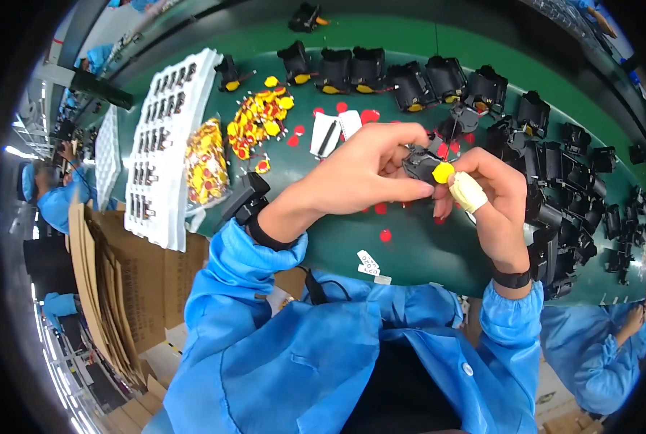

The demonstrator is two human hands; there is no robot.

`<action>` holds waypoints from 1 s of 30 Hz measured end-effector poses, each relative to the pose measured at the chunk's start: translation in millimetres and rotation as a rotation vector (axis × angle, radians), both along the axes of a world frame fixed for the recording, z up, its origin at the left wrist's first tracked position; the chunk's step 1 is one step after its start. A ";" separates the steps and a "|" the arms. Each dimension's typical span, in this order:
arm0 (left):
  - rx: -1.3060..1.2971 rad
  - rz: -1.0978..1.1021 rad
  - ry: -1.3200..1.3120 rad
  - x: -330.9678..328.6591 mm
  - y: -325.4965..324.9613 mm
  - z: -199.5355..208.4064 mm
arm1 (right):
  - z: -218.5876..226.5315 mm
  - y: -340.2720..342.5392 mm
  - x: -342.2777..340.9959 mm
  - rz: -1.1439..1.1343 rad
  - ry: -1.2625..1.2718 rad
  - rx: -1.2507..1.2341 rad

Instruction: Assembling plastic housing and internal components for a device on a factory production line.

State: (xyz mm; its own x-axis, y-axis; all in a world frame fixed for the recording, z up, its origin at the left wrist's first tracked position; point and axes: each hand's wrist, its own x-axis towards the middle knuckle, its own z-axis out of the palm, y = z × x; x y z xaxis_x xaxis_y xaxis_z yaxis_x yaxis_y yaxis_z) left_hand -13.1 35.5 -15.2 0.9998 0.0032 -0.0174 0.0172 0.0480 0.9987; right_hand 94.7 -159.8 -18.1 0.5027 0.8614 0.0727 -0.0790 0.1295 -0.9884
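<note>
Over the middle of the green table, my left hand (355,170) is closed on a small black plastic housing (418,163). A round yellow disc (443,173) sits against that housing, pinched by my right hand (500,199). The right thumb wears a pale yellow finger cover (468,192). My fingers hide part of the housing, and I cannot tell whether the disc is attached to it. Left of my hands lies a loose pile of yellow and red discs (256,119) with thin leads. Red round pieces (370,116) are scattered around the hands.
A clear bag of similar discs (206,163) lies beside a white tray (138,173) holding rows of small black parts. Black housings (410,85) line the far edge and crowd the right side. A pen (328,137) rests on white paper. Cardboard (138,289) stands left; co-workers sit nearby.
</note>
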 end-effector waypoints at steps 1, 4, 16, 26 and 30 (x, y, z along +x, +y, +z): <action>0.088 -0.010 0.001 3.1 -2.2 5.3 | -0.1 -0.8 0.3 -0.021 -0.045 -0.017; 0.219 0.010 0.003 1.3 1.0 5.6 | -0.5 1.1 0.0 -0.057 -0.237 -0.098; 0.426 -0.073 -0.077 1.5 2.4 -1.8 | 2.4 2.9 -4.8 -0.087 -0.579 -0.204; 0.472 -0.086 -0.165 0.7 2.8 0.0 | -1.1 3.9 -2.6 -0.091 -0.492 -0.272; 0.059 -0.107 -0.145 -6.3 5.6 8.6 | 1.8 10.4 -6.3 -0.148 -0.507 -0.090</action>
State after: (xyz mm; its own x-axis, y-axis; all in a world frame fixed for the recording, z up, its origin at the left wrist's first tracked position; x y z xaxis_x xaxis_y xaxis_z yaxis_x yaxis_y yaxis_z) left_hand -19.3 41.1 -6.7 0.9866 -0.1069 0.1236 -0.1249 -0.0055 0.9922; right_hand 88.5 -149.4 -16.2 0.5399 0.7983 0.2668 0.4243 0.0156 -0.9054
